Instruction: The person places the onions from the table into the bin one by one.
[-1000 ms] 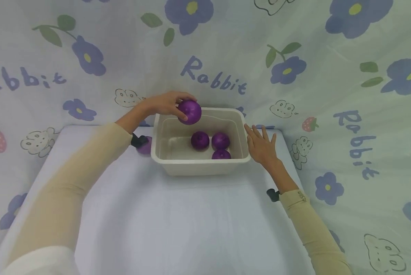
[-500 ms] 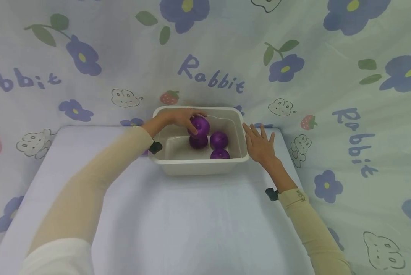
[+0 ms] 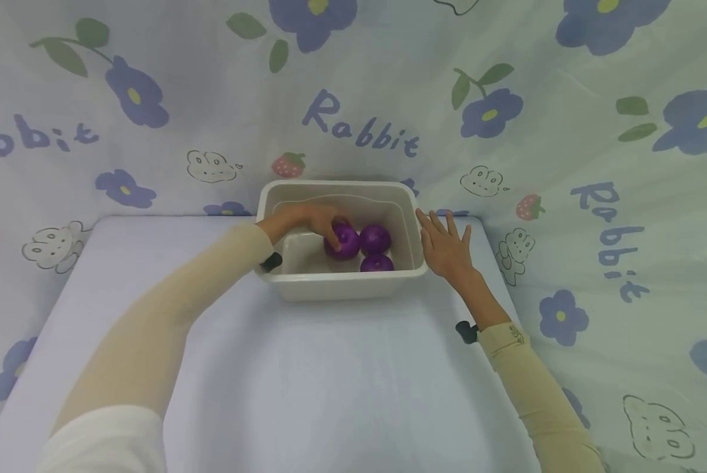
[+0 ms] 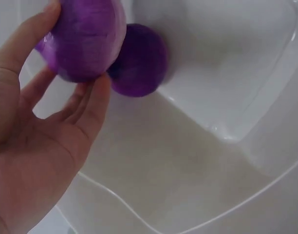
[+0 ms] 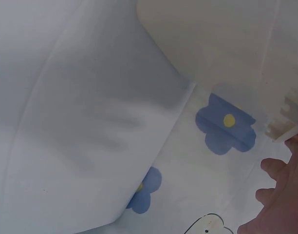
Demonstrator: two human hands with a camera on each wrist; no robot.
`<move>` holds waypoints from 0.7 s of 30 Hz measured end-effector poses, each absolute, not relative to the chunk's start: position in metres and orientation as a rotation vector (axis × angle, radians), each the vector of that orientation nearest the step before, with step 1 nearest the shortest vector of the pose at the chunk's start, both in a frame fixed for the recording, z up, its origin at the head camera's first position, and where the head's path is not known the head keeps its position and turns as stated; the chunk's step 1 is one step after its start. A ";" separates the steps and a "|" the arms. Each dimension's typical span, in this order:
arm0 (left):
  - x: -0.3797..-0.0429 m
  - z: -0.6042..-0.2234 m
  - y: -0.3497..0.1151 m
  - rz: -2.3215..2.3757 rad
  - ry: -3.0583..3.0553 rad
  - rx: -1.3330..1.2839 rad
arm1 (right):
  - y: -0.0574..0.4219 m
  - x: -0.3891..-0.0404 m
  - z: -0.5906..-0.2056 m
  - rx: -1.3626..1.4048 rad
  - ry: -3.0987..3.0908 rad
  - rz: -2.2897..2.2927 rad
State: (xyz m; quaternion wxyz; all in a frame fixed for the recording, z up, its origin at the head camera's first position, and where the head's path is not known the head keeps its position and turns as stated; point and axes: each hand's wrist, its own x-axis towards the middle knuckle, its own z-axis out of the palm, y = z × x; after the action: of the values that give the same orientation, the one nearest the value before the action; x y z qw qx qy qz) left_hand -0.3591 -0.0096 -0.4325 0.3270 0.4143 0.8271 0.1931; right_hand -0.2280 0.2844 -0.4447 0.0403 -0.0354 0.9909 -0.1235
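Observation:
In the head view my left hand (image 3: 320, 218) reaches down into a white plastic bin (image 3: 342, 277), gripping a round purple onion (image 3: 347, 243) between thumb and fingers. The left wrist view shows this onion (image 4: 88, 41) from close by, streaked and paler on one side, with a darker purple onion (image 4: 141, 61) beside it. Two more onions, one farther back (image 3: 375, 238) and one by the front wall (image 3: 376, 263), lie in the bin's right half. My right hand (image 3: 448, 251), fingers spread, rests against the bin's right rim.
The bin stands near the back edge of a white-covered table (image 3: 342, 381). A flower-and-rabbit printed cloth (image 3: 365, 79) hangs behind and at the sides. A dark wrist camera (image 3: 271, 262) on my left arm is over the bin's left front rim.
My left hand has carried the onion from above the bin's back left rim, rightward and down into the bin. The right hand stays at the rim. The onion left of the bin is now hidden.

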 end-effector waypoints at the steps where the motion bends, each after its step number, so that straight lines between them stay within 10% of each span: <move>1: -0.359 -0.434 -0.009 0.487 2.159 1.066 | 0.284 -0.228 -0.445 -0.108 3.036 -0.372; 21: -0.347 -0.453 0.004 0.432 1.900 0.661 | 0.284 -0.230 -0.448 -0.083 3.053 -0.392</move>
State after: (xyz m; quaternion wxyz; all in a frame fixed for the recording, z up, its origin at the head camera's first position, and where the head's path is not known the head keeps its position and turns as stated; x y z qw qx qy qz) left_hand -0.3466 0.0040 -0.4532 0.5160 0.2753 0.7909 0.1800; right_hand -0.2297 0.2838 -0.4475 0.0311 -0.0268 0.9910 -0.1272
